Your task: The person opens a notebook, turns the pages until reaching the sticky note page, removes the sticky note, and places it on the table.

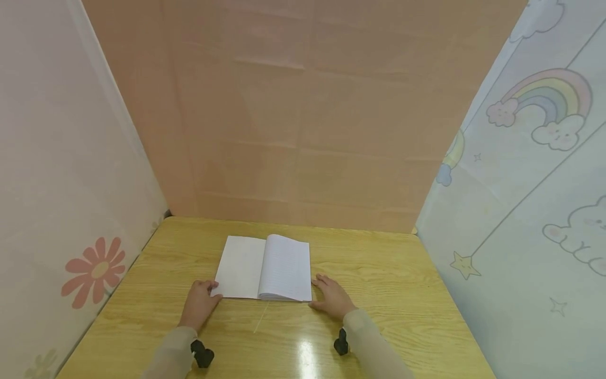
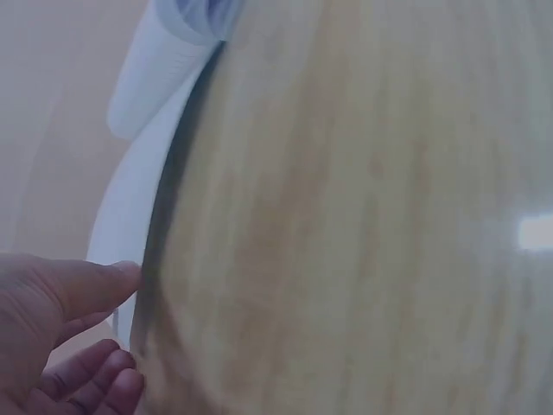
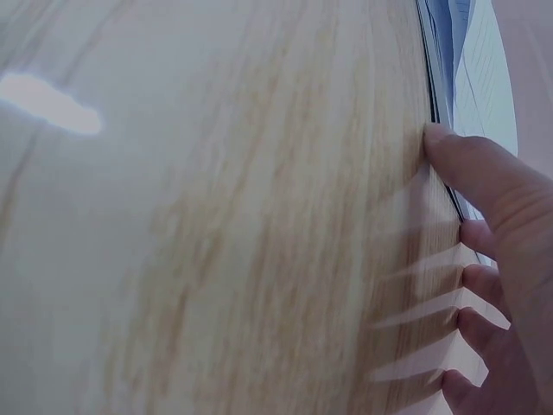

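Left hand (image 1: 199, 304) is pinching the open notebook (image 1: 262, 269) by its left near corner; the notebook is lying on the table (image 1: 402, 295), between both hands. Right hand (image 1: 333, 299) is spreading its fingers along the right edge, thumb touching the near corner. Good handling is probably requiring light, even pressure, sparing the bulging pages (image 1: 288, 271) from creasing.

I can't read the print on the book (image 1: 288, 271); it's too faint, and its outer cover lies hidden underneath. A thin pale line (image 1: 261, 317) below it is too slight to identify. My wrist views crop the book on top, the left hand (image 2: 69, 333) at left, the right hand (image 3: 510, 259) at right. Both sleeves (image 1: 175, 351) and the bench (image 1: 402, 316) leave my head view's bottom edge.
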Tool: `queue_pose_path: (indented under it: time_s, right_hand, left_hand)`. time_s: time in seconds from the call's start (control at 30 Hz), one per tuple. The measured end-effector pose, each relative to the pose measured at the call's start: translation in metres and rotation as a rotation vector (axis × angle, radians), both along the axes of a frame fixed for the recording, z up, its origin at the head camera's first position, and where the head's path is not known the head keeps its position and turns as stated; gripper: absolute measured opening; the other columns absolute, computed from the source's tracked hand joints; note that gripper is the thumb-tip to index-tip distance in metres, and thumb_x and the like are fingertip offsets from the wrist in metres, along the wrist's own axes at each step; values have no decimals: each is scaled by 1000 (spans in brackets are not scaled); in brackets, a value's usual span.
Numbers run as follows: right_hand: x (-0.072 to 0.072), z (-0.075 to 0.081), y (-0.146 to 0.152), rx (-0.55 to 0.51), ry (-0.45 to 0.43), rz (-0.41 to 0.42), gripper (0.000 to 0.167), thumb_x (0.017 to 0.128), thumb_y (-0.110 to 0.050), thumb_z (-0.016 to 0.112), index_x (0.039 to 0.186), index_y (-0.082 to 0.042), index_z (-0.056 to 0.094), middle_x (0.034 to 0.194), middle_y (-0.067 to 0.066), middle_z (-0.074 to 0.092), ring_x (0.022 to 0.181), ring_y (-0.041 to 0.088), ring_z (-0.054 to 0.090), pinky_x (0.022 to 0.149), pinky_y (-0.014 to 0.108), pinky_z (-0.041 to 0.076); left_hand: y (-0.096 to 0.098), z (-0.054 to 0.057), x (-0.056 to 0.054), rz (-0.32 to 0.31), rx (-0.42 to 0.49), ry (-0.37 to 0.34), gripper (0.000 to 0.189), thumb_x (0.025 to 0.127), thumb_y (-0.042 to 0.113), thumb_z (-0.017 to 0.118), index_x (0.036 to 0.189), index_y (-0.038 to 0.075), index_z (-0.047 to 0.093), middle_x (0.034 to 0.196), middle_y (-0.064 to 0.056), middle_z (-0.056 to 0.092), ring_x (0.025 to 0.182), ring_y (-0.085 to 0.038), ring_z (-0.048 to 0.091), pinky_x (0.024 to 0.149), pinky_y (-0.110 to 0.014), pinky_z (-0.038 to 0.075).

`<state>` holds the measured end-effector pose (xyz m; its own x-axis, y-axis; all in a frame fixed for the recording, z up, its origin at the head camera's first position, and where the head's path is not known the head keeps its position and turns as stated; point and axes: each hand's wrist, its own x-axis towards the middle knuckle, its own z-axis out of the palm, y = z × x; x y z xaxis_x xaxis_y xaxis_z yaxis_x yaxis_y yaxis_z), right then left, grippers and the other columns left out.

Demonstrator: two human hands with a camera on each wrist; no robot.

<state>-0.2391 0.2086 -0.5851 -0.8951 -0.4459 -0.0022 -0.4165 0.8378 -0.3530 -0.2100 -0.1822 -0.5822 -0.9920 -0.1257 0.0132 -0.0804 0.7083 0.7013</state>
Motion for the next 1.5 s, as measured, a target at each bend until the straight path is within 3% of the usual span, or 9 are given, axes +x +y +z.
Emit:
queue_pose_path:
  time_s: [0.17, 0.33, 0.5, 0.63, 0.83, 1.13, 1.3, 1.5]
  right_hand:
    - [1, 0, -1, 10, 0, 7, 73, 85, -49, 68, 141, -7, 48, 150, 16, 41, 137, 38, 39, 109, 54, 35]
    - [2, 1, 0, 3, -2, 1, 73, 85, -50, 69, 141, -7, 49, 150, 16, 41, 137, 38, 38, 109, 55, 35]
    - [1, 1, 1, -6, 3, 6, 73, 85, -49, 69, 141, -8, 49, 150, 15, 41, 137, 38, 38, 109, 55, 35]
    - [1, 0, 2, -7, 13, 11, 73, 84, -49, 69, 140, -7, 49, 149, 16, 41, 136, 38, 39, 108, 55, 36]
    - [1, 0, 0, 1, 4, 2, 73, 85, -51, 68, 141, -7, 49, 150, 16, 41, 137, 38, 39, 109, 54, 35]
    - [0, 1, -2, -13, -1, -7, 71, 85, -47, 70, 140, -8, 50, 149, 16, 41, 137, 39, 38, 108, 56, 35]
    - [0, 1, -1, -18, 0, -5, 70, 85, -48, 69, 140, -8, 50, 149, 16, 41, 137, 38, 38, 108, 55, 35]
    - [0, 2, 0, -14, 6, 0, 71, 86, -49, 68, 140, -8, 50, 150, 15, 41, 137, 38, 38, 109, 54, 35]
  left_hand:
    - [-3, 18, -2, -15, 35, 36, 39, 84, 15, 73, 117, -4, 64, 117, -28, 52, 101, -38, 56, 85, -53, 48]
    - [5, 51, -9, -67, 23, 183, 40, 86, 14, 73, 121, -2, 63, 124, -28, 51, 114, -44, 52, 94, -56, 46]
    - [33, 84, -12, -130, 80, 268, 37, 86, 12, 73, 121, 4, 64, 123, -20, 53, 112, -42, 53, 91, -54, 48]
    - [64, 92, -15, -219, 136, 319, 33, 85, 11, 74, 116, 10, 66, 119, -11, 56, 109, -35, 56, 88, -50, 51]
    - [109, 83, -21, -378, 157, 317, 31, 84, 10, 75, 113, 13, 68, 112, -3, 59, 104, -24, 58, 89, -48, 51]
    - [154, 46, -28, -617, 69, 206, 26, 89, 12, 70, 114, 8, 66, 109, -8, 60, 103, -29, 59, 86, -40, 52]
    - [165, 25, -31, -655, -100, 178, 22, 87, 14, 71, 109, 12, 69, 102, -1, 61, 99, -20, 59, 85, -36, 52]
    - [170, 5, -34, -644, -275, 199, 22, 83, 15, 74, 104, 18, 70, 98, 5, 61, 94, -15, 58, 83, -33, 53]
